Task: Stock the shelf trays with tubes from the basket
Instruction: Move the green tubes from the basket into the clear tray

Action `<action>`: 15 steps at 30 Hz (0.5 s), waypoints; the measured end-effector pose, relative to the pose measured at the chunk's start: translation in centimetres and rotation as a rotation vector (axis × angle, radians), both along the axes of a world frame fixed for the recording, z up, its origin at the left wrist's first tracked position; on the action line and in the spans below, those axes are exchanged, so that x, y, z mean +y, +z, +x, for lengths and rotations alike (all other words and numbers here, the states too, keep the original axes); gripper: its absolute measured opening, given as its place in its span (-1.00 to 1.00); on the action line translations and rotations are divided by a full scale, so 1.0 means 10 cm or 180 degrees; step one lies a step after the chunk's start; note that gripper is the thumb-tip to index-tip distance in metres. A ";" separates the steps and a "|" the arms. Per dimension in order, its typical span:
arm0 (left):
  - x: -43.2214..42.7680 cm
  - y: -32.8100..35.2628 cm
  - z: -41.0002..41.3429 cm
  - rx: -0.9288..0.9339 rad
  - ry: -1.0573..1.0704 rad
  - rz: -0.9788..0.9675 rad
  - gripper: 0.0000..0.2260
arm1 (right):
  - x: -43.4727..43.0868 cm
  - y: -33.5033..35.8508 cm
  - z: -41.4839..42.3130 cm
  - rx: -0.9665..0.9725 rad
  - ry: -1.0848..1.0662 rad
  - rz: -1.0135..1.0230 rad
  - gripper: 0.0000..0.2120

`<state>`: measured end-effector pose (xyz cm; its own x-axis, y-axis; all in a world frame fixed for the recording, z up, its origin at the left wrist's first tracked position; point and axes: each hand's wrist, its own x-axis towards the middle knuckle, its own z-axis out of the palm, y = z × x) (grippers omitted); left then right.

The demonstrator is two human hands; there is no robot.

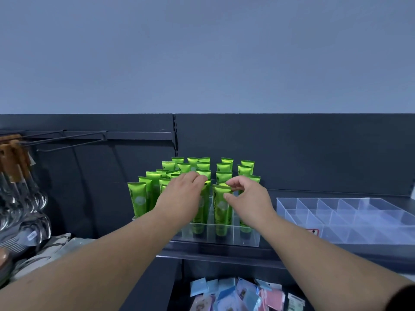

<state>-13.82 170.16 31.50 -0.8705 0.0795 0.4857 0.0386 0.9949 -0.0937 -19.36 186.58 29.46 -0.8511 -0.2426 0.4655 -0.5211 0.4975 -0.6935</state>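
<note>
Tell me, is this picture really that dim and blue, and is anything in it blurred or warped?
Head view: the light is dim and bluish, so only the green tubes look vivid. Also in the head view, the hanging utensils at the left edge look smeared and bent by the wide lens, and the empty clear tray shows a soft pale sheen, no hard glare.
</note>
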 end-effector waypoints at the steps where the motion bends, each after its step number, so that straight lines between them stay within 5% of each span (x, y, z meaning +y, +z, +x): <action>1: 0.03 0.00 0.03 0.0033 -0.0029 0.0021 -0.55 | 0.02 0.00 0.04 0.0024 -0.0065 -0.0002 -0.80; 8: 0.25 -0.17 0.29 0.0120 -0.0269 0.0002 -0.46 | 0.21 -0.10 0.38 0.0194 -0.0569 0.0406 -0.67; 15: 0.52 -0.66 0.62 -0.0050 -0.0531 -0.0009 -0.46 | 0.58 -0.56 0.92 0.0191 -0.1499 0.1520 -0.44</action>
<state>-7.66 175.37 24.88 -0.8526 0.2251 0.4716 0.2049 0.9742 -0.0947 -10.16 192.36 23.82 -0.8925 -0.0428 0.4490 -0.2041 0.9260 -0.3175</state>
